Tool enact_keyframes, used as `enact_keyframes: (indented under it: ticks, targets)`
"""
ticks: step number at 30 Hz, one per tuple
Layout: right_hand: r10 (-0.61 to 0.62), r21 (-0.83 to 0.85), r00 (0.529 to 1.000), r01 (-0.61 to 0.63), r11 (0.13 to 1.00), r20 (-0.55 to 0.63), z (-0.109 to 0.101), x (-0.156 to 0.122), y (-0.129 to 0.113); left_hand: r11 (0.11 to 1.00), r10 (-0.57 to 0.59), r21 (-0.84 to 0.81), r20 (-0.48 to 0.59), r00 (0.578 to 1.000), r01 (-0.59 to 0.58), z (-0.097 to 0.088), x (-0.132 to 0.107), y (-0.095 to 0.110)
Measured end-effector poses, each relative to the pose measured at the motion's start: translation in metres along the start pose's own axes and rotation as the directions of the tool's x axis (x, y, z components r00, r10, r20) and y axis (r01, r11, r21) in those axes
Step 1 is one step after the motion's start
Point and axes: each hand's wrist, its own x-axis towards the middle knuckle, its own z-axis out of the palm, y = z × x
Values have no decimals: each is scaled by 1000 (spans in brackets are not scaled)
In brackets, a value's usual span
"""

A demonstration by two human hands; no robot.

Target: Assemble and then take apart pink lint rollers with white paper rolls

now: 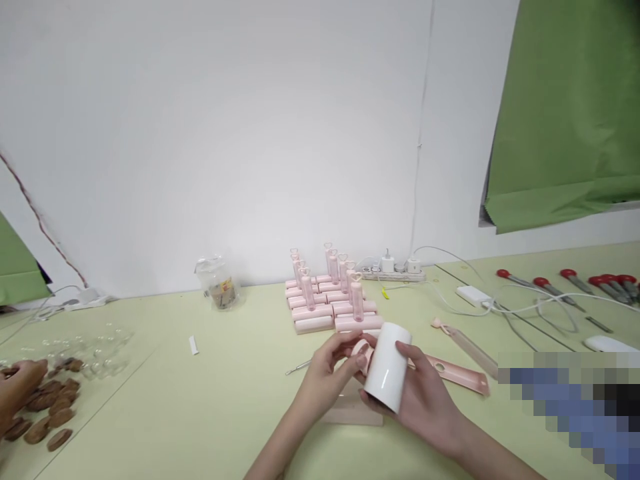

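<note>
My right hand (431,400) is wrapped round a white roll (391,363), like a lint-roller refill, tilted with its dark open end toward me. My left hand (336,367) pinches a pale pink ring-like part (362,351) against the roll's left side; how the two join is hidden by the fingers. Below the hands lies a pale pink piece (353,412), partly covered. To the right is a long pink trough-shaped piece (465,378) with a hole. Left of my left hand, the tip of a thin metal tool (297,368) shows.
Pink rollers with upright heart-topped handles (357,300) stand in rows behind. Beyond are a power strip (395,274), cables and red-handled tools (543,283). A clear tube (473,348) lies right. Another person's hand (23,380) is among brown discs (61,417) at left.
</note>
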Motion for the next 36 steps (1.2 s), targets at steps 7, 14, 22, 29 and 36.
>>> enact_keyframes:
  ticks: [7, 14, 22, 29, 36]
  targets:
    - [63, -169, 996, -51, 984, 68, 5, -7, 21, 993, -49, -118, -400, 915, 1, -12, -5, -12]
    - [274, -488, 961, -218, 845, 44, 5, -16, 35, 977, 1, -212, -50, 999, -11, -1, -19, -10]
    - [236, -532, 972, -196, 824, 7, 9, -15, 28, 990, 49, -137, 23, 999, -46, -2, -22, -9]
    - [238, -662, 971, -201, 722, -36, 18, -17, 25, 946, 76, -322, 87, 993, -44, 0, -22, -11]
    - [105, -431, 994, -99, 897, -9, 28, -11, 10, 904, 424, 62, -268, 865, -424, -16, -22, -5]
